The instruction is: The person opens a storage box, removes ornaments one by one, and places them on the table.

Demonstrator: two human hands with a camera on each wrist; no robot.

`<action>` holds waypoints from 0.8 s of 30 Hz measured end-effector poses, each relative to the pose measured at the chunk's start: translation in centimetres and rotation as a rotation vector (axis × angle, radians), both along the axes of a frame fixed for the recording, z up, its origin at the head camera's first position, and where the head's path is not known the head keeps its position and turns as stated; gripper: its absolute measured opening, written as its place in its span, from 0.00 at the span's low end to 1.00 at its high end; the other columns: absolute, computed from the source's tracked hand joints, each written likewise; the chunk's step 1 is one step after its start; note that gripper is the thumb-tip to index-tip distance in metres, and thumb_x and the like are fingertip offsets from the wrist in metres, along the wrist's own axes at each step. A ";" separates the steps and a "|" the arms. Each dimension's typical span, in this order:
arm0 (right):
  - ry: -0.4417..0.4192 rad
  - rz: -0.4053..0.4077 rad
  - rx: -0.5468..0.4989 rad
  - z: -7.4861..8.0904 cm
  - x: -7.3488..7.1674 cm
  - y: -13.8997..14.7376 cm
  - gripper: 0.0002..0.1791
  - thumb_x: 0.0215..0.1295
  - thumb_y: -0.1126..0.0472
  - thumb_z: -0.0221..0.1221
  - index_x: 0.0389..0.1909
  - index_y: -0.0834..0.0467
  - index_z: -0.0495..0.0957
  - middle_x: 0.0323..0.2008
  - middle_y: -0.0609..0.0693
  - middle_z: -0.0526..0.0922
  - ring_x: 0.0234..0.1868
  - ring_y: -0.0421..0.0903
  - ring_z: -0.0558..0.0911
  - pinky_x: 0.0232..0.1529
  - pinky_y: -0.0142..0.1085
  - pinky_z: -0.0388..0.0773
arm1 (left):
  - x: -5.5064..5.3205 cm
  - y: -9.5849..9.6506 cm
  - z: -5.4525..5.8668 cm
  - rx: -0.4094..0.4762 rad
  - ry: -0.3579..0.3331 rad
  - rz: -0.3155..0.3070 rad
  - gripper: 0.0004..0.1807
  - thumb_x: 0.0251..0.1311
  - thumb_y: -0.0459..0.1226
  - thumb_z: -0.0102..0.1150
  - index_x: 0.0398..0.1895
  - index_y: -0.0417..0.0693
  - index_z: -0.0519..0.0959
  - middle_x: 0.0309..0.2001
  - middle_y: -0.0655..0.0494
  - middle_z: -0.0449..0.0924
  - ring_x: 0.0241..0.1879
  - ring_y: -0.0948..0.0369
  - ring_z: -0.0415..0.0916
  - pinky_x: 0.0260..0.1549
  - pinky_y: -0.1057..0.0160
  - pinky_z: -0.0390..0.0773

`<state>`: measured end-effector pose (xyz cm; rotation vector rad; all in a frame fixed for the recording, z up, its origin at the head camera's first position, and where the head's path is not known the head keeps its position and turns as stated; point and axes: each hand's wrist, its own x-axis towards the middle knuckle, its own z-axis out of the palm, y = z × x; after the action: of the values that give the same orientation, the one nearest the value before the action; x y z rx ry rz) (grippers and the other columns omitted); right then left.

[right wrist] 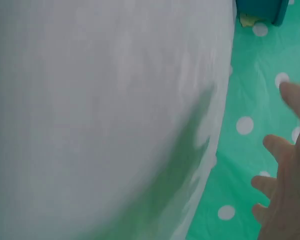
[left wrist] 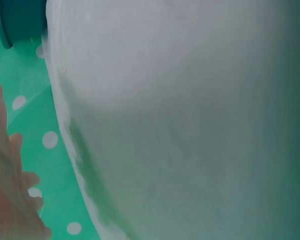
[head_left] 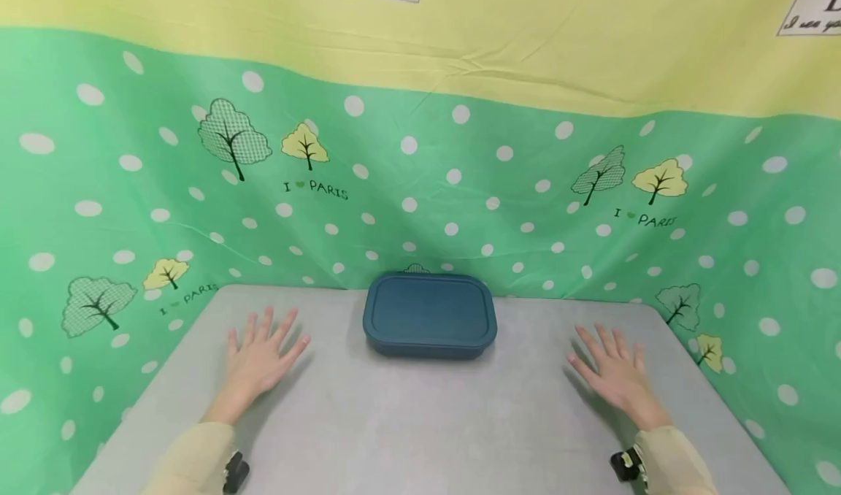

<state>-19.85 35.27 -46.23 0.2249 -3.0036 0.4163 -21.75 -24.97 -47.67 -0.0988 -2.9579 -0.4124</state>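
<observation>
A dark blue lidded box (head_left: 430, 312), rectangular with rounded corners, stands at the back middle of the table. Its lid is on, so the inside is hidden. To its left, my left hand (head_left: 259, 360) is held palm down over the table with the fingers straight and spread. My right hand (head_left: 614, 374) is spread the same way to the right of the box. Neither hand touches the box, and both hold nothing. In the left wrist view, part of the box (left wrist: 22, 20) shows at the top left; in the right wrist view, its corner (right wrist: 262, 10) is at the top right.
The light grey table (head_left: 407, 429) reaches back to a green and yellow curtain (head_left: 453, 152) with white dots and printed trees. The curtain also runs along both sides. Black wrist devices (head_left: 235, 473) sit by the beige sleeves (head_left: 677, 462).
</observation>
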 end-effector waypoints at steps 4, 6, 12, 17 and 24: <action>0.037 0.021 -0.029 -0.3 -0.5 -0.9 0.36 0.74 0.41 0.44 0.74 0.59 0.54 0.71 0.71 0.48 0.70 0.72 0.45 0.61 0.69 0.26 | -0.5 1.2 -0.3 0.008 -0.005 -0.017 0.42 0.67 0.66 0.33 0.76 0.53 0.54 0.73 0.33 0.44 0.70 0.32 0.36 0.60 0.29 0.29; 0.057 0.036 -0.046 -0.4 -0.9 -1.5 0.35 0.74 0.42 0.44 0.73 0.59 0.55 0.71 0.71 0.51 0.69 0.72 0.47 0.61 0.70 0.29 | -0.9 1.9 -0.4 0.017 -0.005 -0.025 0.42 0.67 0.66 0.33 0.76 0.52 0.55 0.73 0.33 0.45 0.70 0.32 0.36 0.60 0.29 0.30; 0.112 0.083 -0.097 -0.4 -1.7 -3.9 0.33 0.75 0.46 0.45 0.72 0.60 0.58 0.69 0.70 0.56 0.69 0.71 0.52 0.60 0.72 0.38 | -1.9 4.3 -0.8 0.061 -0.006 -0.049 0.42 0.67 0.66 0.33 0.75 0.52 0.56 0.73 0.34 0.47 0.70 0.33 0.38 0.61 0.29 0.34; 0.138 0.117 -0.172 0.0 -2.1 -6.0 0.31 0.74 0.49 0.47 0.71 0.62 0.59 0.68 0.70 0.59 0.68 0.69 0.56 0.61 0.72 0.39 | -2.6 5.8 -0.8 0.083 0.001 -0.073 0.41 0.68 0.65 0.32 0.75 0.52 0.56 0.73 0.35 0.49 0.70 0.34 0.40 0.62 0.29 0.36; 0.142 0.157 -0.231 -0.2 -3.0 -8.1 0.30 0.75 0.51 0.47 0.72 0.62 0.59 0.67 0.68 0.62 0.68 0.66 0.60 0.61 0.71 0.42 | -3.3 7.4 -0.5 0.124 -0.007 -0.107 0.39 0.69 0.63 0.34 0.76 0.52 0.55 0.73 0.37 0.50 0.71 0.36 0.42 0.63 0.31 0.37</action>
<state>-22.88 27.13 -46.44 0.4509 -2.7786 0.7239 -25.03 -17.52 -48.21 -0.2424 -2.9339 -0.6105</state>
